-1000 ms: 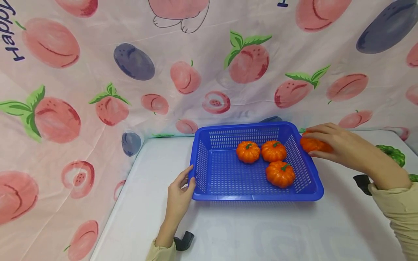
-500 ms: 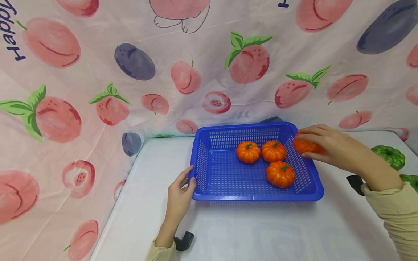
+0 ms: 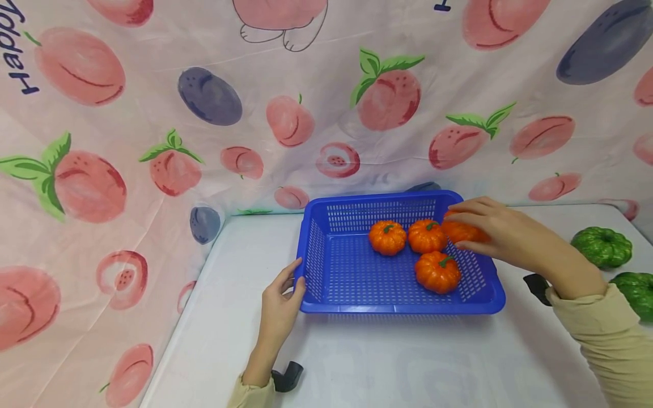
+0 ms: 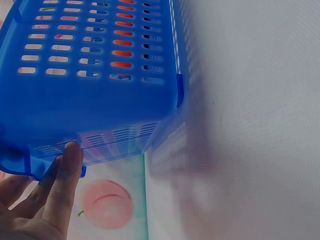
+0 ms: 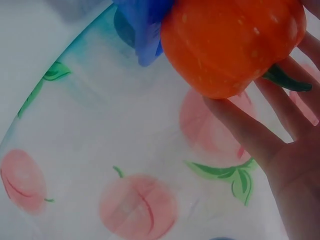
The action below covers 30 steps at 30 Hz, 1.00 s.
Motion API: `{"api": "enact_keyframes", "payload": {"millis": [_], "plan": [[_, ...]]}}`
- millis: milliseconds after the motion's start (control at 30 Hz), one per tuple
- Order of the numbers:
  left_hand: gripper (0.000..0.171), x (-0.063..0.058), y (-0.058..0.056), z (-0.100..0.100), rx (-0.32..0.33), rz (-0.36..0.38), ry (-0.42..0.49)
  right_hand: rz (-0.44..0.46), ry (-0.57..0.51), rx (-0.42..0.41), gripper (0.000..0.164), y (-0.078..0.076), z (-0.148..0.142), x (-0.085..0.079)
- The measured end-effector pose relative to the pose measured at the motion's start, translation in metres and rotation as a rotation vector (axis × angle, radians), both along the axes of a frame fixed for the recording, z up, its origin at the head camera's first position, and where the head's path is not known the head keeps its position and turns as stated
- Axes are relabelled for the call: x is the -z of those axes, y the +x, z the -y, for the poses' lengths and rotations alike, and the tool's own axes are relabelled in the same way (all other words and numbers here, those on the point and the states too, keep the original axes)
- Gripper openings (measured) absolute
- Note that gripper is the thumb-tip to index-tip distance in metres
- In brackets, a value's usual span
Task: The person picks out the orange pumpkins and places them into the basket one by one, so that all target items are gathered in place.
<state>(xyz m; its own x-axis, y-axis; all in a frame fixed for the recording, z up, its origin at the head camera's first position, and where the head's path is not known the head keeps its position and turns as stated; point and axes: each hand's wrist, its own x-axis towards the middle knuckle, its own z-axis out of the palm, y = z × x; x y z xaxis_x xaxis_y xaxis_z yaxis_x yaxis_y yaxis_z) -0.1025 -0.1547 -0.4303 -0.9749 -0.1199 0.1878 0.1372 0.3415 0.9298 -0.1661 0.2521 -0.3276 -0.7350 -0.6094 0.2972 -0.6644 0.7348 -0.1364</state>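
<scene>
A blue plastic basket (image 3: 347, 309) with slotted walls stands on the white table. Three small orange pumpkins lie inside it: one pumpkin (image 3: 388, 238) in the middle, another pumpkin (image 3: 427, 236) beside it, and a nearer pumpkin (image 3: 437, 272). My right hand (image 3: 495, 229) grips a further orange pumpkin (image 5: 232, 45) over the basket's right side; its green stem shows in the right wrist view. At the left end, my left hand (image 3: 282, 303) holds the basket's rim between thumb and fingers. In the left wrist view its fingers (image 4: 62, 185) lie at the rim's edge.
Two green pumpkins, one farther pumpkin (image 3: 602, 247) and one nearer pumpkin (image 3: 637, 294), lie on the table (image 3: 408, 362) to the right of the basket. A fruit-printed cloth (image 3: 306, 68) hangs behind and at the left.
My right hand has moved left with the orange pumpkin, from beside the basket's right rim to over its inside. The green pumpkins have come into fuller view. My left hand stays put.
</scene>
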Motion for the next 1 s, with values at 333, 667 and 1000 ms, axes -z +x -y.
{"api": "enact_keyframes", "payload": {"millis": [333,667,1000], "plan": [[0.04,0.0,0.0,0.0,-0.006,-0.003,0.0,0.065,0.032,-0.012,0.048,0.0,0.014,-0.002],[0.039,-0.002,0.001,0.0,0.002,-0.001,0.005,0.07,0.025,-0.055,0.047,-0.001,0.031,0.0],[0.04,-0.003,0.002,-0.001,0.007,0.007,0.014,0.114,0.045,-0.061,0.047,0.0,0.044,0.0]]}}
